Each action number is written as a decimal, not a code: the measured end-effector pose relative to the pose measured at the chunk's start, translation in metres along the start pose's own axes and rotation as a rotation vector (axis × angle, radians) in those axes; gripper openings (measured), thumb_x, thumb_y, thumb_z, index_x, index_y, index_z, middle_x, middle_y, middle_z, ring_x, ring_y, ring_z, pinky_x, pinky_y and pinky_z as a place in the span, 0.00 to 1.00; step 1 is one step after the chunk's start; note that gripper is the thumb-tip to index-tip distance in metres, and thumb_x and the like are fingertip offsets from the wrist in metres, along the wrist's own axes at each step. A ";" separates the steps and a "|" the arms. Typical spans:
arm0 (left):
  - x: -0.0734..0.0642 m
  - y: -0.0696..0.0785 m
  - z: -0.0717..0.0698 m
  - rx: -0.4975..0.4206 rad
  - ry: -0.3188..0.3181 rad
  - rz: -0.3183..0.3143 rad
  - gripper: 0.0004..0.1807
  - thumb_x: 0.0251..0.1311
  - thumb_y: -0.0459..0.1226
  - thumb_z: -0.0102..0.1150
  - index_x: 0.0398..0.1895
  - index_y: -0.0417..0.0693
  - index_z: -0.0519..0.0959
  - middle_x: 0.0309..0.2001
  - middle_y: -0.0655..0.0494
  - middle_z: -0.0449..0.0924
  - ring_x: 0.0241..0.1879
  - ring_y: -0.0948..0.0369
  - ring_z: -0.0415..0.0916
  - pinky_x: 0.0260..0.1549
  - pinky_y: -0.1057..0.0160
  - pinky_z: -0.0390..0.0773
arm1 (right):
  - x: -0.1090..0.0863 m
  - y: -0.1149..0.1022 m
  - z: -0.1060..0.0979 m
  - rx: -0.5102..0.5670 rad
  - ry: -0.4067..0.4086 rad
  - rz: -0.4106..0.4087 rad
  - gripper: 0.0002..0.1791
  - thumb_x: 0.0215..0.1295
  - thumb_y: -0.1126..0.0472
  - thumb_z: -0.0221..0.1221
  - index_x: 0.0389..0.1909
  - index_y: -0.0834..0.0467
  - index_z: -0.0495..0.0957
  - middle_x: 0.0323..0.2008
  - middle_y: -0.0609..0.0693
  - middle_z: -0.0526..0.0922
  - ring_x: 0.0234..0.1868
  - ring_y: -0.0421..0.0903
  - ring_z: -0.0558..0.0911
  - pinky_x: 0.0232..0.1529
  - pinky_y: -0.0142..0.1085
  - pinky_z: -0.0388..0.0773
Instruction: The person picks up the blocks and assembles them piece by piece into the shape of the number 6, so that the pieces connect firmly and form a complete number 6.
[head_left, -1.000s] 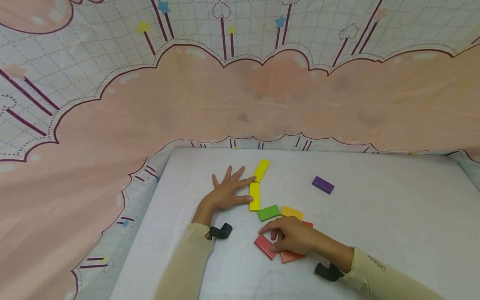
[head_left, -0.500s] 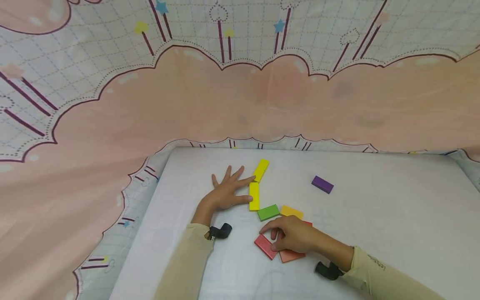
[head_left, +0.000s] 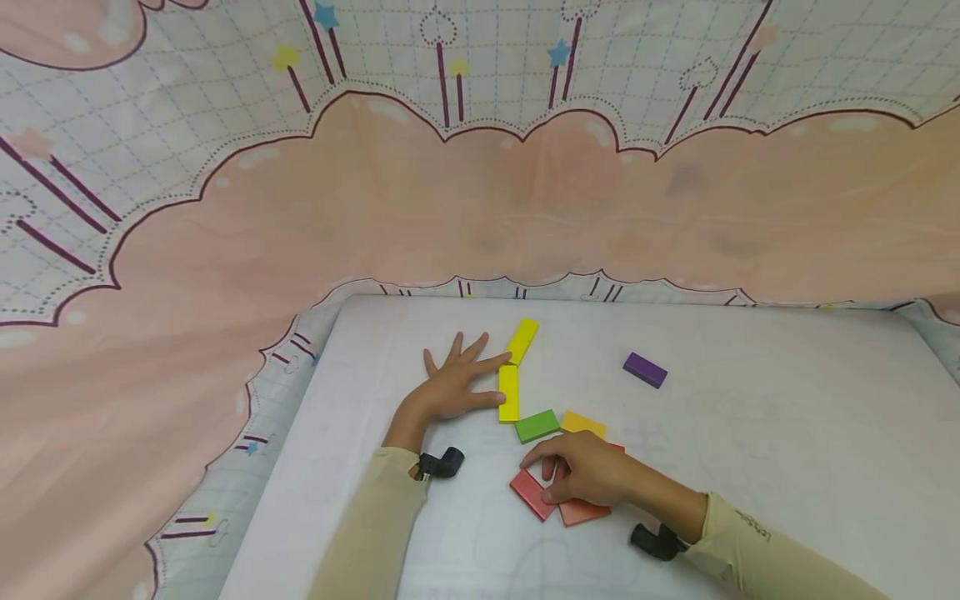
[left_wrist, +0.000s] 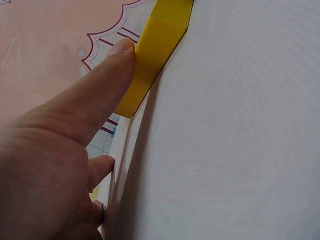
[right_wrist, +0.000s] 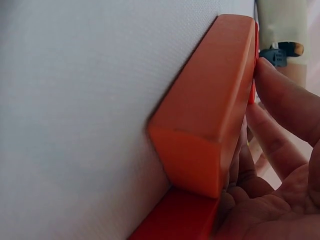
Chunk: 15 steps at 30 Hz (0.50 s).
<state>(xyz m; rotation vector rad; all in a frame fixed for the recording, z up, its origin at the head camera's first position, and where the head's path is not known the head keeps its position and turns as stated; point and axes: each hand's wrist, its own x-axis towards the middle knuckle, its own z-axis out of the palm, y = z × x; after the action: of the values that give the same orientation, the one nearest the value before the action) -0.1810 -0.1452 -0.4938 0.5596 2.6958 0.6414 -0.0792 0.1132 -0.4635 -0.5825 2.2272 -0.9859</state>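
My left hand (head_left: 450, 387) lies spread on the white table, left of two yellow blocks. Its thumb touches the near yellow block (head_left: 508, 408), seen also in the left wrist view as a yellow block (left_wrist: 157, 55); the index fingertip reaches the far yellow block (head_left: 523, 340). With thumb and index finger, my right hand (head_left: 596, 468) pinches a pinkish-red block (head_left: 528, 495) lying flat. Under that hand an orange block (head_left: 583, 513) is partly covered; the orange block (right_wrist: 200, 95) fills the middle of the right wrist view, where only a red sliver shows beside the thumb.
A green block (head_left: 537, 426) and an orange-yellow block (head_left: 583, 423) continue the curved row. Another red block (head_left: 617, 447) is mostly behind my right hand. A purple block (head_left: 645, 370) lies apart at the right. Patterned cloth (head_left: 450, 200) hangs behind the table.
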 end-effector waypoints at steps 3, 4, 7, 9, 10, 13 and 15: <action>0.000 0.000 0.001 0.005 0.004 0.000 0.40 0.61 0.65 0.60 0.77 0.81 0.60 0.85 0.60 0.37 0.82 0.46 0.20 0.66 0.23 0.16 | 0.000 0.000 0.000 0.003 -0.002 -0.003 0.21 0.59 0.60 0.73 0.54 0.44 0.85 0.35 0.43 0.80 0.34 0.42 0.78 0.31 0.30 0.74; 0.000 0.000 0.001 0.006 0.004 -0.001 0.40 0.61 0.65 0.60 0.77 0.81 0.60 0.85 0.60 0.37 0.82 0.46 0.20 0.66 0.23 0.17 | 0.000 0.001 0.000 0.002 -0.002 -0.005 0.21 0.59 0.60 0.73 0.54 0.44 0.85 0.35 0.43 0.80 0.34 0.42 0.79 0.31 0.30 0.74; 0.000 0.000 0.001 0.003 0.002 -0.003 0.40 0.61 0.65 0.61 0.77 0.80 0.60 0.85 0.60 0.37 0.82 0.46 0.20 0.66 0.23 0.16 | 0.000 0.001 0.001 0.001 -0.002 -0.007 0.21 0.59 0.61 0.73 0.53 0.44 0.86 0.35 0.43 0.80 0.34 0.42 0.79 0.31 0.30 0.74; 0.000 0.000 0.001 0.001 0.000 -0.003 0.40 0.61 0.65 0.61 0.77 0.80 0.60 0.85 0.60 0.37 0.82 0.47 0.20 0.66 0.23 0.16 | 0.000 0.001 0.001 0.005 -0.001 -0.001 0.21 0.59 0.61 0.73 0.52 0.43 0.86 0.35 0.43 0.80 0.34 0.42 0.79 0.31 0.31 0.74; 0.000 0.000 0.000 0.001 -0.001 -0.003 0.40 0.61 0.65 0.61 0.77 0.80 0.60 0.85 0.60 0.37 0.82 0.47 0.20 0.66 0.23 0.16 | 0.000 0.001 0.001 0.006 0.000 0.002 0.21 0.58 0.61 0.73 0.52 0.43 0.86 0.35 0.43 0.80 0.34 0.42 0.79 0.31 0.31 0.74; 0.000 0.000 0.001 0.003 -0.001 -0.001 0.40 0.62 0.65 0.60 0.77 0.80 0.60 0.85 0.60 0.37 0.82 0.47 0.20 0.66 0.23 0.16 | 0.001 0.001 0.002 0.013 0.001 0.011 0.20 0.58 0.62 0.73 0.51 0.42 0.86 0.35 0.43 0.80 0.34 0.43 0.79 0.31 0.31 0.74; 0.000 0.000 0.001 0.003 0.000 0.000 0.40 0.61 0.65 0.60 0.77 0.80 0.60 0.85 0.60 0.37 0.82 0.46 0.20 0.66 0.23 0.16 | 0.001 0.001 0.002 0.017 0.001 0.011 0.20 0.58 0.62 0.73 0.51 0.42 0.86 0.35 0.43 0.80 0.34 0.43 0.79 0.31 0.31 0.74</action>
<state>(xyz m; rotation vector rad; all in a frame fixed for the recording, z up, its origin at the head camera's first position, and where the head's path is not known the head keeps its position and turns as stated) -0.1807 -0.1450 -0.4943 0.5606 2.6970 0.6376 -0.0784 0.1123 -0.4656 -0.5620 2.2188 -0.9989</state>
